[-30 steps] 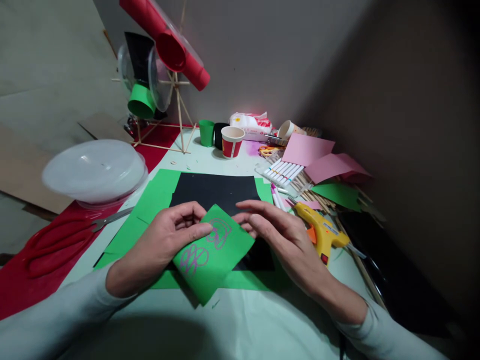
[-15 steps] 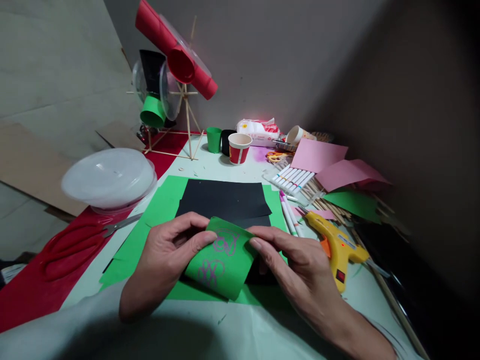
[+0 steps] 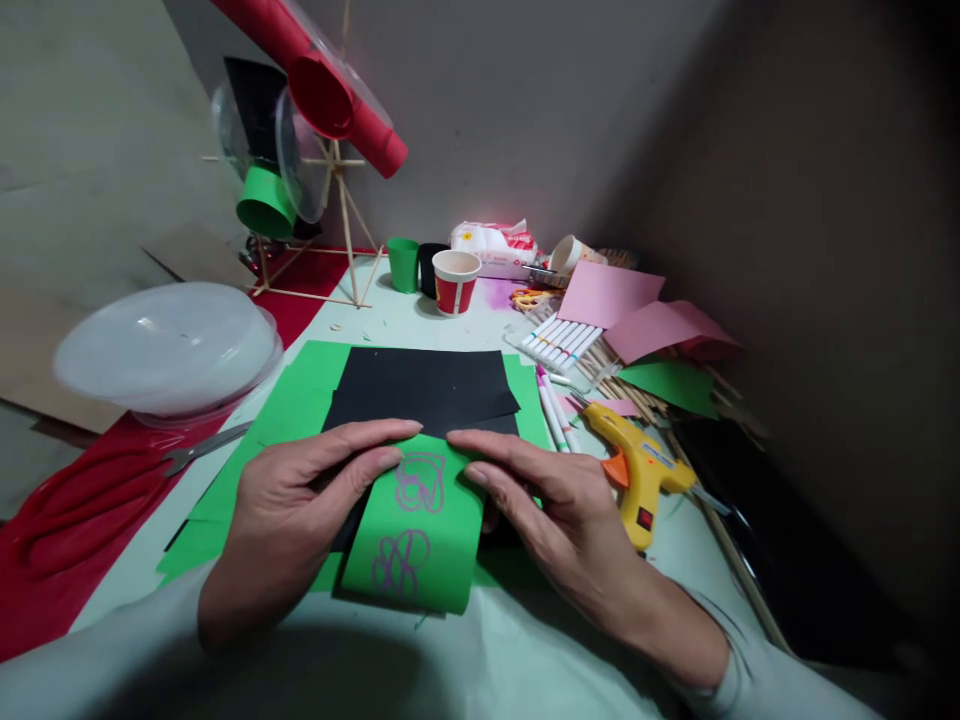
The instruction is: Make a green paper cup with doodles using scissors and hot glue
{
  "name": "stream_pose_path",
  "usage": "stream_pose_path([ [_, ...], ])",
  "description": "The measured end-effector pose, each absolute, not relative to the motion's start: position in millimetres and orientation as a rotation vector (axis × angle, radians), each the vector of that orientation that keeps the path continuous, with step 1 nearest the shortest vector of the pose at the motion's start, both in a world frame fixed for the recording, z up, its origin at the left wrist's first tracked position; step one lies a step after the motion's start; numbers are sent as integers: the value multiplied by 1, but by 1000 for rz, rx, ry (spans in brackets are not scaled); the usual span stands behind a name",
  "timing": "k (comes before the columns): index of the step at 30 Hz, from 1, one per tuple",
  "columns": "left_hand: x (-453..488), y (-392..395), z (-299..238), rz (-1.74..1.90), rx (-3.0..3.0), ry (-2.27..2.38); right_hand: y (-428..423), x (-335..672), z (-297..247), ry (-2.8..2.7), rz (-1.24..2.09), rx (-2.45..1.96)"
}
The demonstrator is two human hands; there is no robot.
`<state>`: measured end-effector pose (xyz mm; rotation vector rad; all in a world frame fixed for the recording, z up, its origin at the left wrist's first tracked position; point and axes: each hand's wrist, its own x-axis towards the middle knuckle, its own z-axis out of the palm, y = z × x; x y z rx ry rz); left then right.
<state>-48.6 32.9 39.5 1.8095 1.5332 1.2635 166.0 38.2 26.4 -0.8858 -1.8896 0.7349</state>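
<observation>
A curved piece of green paper with purple marker loops drawn on it is held between both hands. My left hand pinches its upper left edge between thumb and fingers. On the upper right edge, my right hand grips the same way, its lower fingers partly hidden behind the paper. Beneath lie black sheets stacked on larger green sheets. A yellow glue gun rests just right of my right hand, with capped markers near its nozzle.
Red-handled scissors and clear plastic bowls are on the left. Behind stands a stick frame bearing red tubes. A paper cup, a pack of wipes, pink paper and wooden sticks sit farther back.
The green paper has turned more upright and its drawn side faces me more fully. Both hands have shifted along its top edge, closer together. The whole view has swung slightly to the right.
</observation>
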Motion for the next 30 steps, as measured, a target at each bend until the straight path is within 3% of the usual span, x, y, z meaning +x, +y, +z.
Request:
stream_pose_path([
  [18, -46, 38, 41, 1162, 1593, 1600, 40, 165, 19, -1855, 841, -923],
  [30, -43, 38, 33, 917, 1111, 997, 39, 170, 23, -1852, 655, -1037],
])
